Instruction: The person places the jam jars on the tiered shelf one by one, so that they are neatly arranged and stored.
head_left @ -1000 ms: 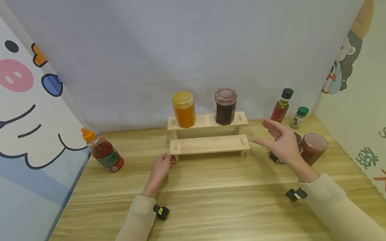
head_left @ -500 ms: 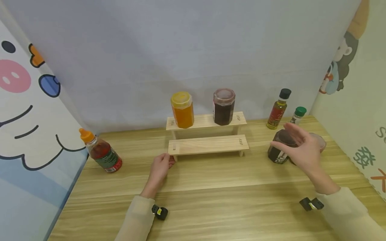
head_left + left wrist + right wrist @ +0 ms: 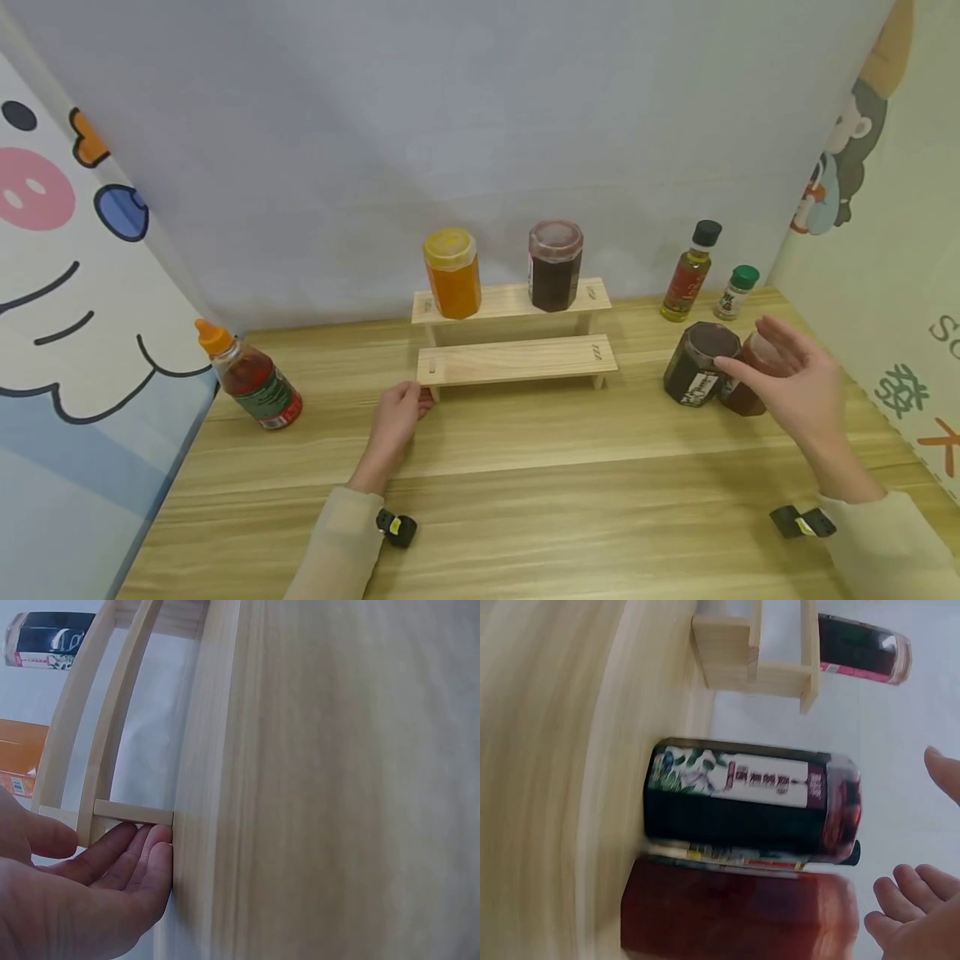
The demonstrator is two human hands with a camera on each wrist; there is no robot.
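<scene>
A two-step wooden display rack (image 3: pixel 517 360) stands on the table. My left hand (image 3: pixel 397 417) holds the left end of its lower step; in the left wrist view the thumb lies at the board's end and the curled fingers (image 3: pixel 154 859) meet the leg below. To the right stand a dark jam jar (image 3: pixel 692 367) with a white label and, beside it, a reddish-brown jar (image 3: pixel 727 911). My right hand (image 3: pixel 802 392) hovers at the reddish jar's right side, thumb and fingers spread wide, holding nothing. It partly hides that jar in the head view.
On the rack's upper step stand a yellow-lidded orange jar (image 3: pixel 454 279) and a dark jar (image 3: pixel 555 271). Behind the right-hand jars are an oil bottle (image 3: pixel 686 279) and a green-capped shaker (image 3: pixel 737 293). A sauce bottle (image 3: pixel 258 383) stands at left. A pale backdrop (image 3: pixel 480 108) closes the rear.
My right hand has moved right, from between the rack and the dark jar, past that jar to the reddish one. My left hand stays at the rack's left end.
</scene>
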